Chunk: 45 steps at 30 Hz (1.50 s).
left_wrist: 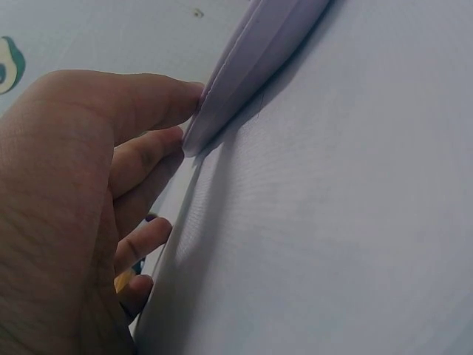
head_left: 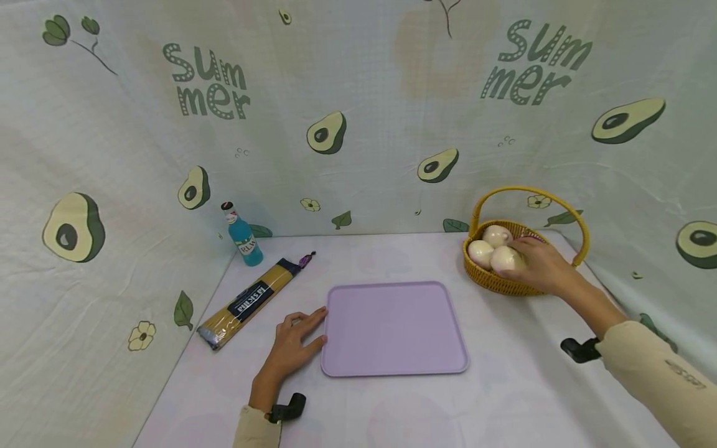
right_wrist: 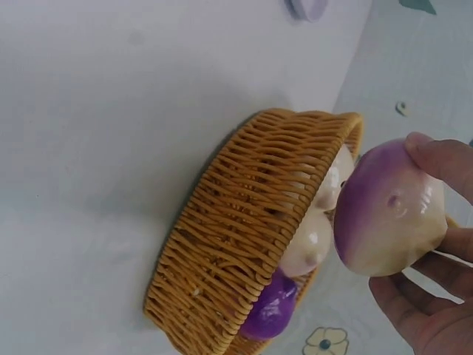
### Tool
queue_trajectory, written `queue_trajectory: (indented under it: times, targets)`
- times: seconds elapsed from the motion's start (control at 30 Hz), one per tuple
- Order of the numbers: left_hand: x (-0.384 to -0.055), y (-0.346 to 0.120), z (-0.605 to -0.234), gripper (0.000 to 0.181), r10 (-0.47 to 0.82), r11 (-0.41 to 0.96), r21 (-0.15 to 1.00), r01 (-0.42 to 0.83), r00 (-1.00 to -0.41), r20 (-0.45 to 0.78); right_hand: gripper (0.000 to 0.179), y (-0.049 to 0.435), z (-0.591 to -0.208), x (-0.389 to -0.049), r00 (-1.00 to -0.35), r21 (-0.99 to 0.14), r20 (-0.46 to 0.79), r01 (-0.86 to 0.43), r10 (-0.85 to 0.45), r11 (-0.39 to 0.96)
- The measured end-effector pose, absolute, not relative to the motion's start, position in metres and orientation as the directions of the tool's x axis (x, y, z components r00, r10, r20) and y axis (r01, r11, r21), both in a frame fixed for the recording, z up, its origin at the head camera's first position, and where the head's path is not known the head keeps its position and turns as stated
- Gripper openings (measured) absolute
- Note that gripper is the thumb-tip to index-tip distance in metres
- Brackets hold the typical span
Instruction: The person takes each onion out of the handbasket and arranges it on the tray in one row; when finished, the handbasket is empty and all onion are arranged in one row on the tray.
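My right hand holds a white-and-purple turnip between thumb and fingers, just above the rim of a yellow wicker basket. In the head view this turnip overlaps the front of the basket. Two more pale turnips lie inside, and the right wrist view also shows a shiny purple object among them. At the left edge of a flat lilac tray, my left hand rests with spread fingers, its fingertips touching the edge.
At the back left stands a blue bottle with a dark cap. A pack of spaghetti lies slanted before it, with a small purple wrapped item at its far end. An avocado-print cloth hangs behind the table.
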State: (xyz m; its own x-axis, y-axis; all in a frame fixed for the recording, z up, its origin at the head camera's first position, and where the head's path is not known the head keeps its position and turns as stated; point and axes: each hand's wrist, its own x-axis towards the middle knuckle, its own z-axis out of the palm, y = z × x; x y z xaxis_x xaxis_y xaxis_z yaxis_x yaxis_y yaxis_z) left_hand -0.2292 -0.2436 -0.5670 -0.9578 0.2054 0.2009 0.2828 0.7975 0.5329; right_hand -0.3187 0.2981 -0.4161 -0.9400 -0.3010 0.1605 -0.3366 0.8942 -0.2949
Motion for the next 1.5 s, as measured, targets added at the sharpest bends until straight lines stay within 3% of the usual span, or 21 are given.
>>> queue_trajectory:
  times: [0.63,0.97,1.5]
  targets:
    - [-0.228,-0.243,-0.563,0.061,0.217,0.799,0.528,0.289,-0.956,0.195,0.08,0.284,-0.417,-0.314,-0.948,-0.313,0.106,-0.317,-0.299,0.895]
    - [-0.23,-0.245,-0.565,0.06,0.222,0.79,0.539,0.294,-0.955,0.195,0.071,0.277,-0.418,-0.31,-0.922,-0.292,0.175,-0.384,-0.346,0.876]
    - [-0.232,-0.246,-0.566,0.061,0.216,0.791,0.545,0.276,-0.961,0.173,0.07,0.264,-0.421,-0.311,-0.91,-0.294,0.18,-0.413,-0.374,0.862]
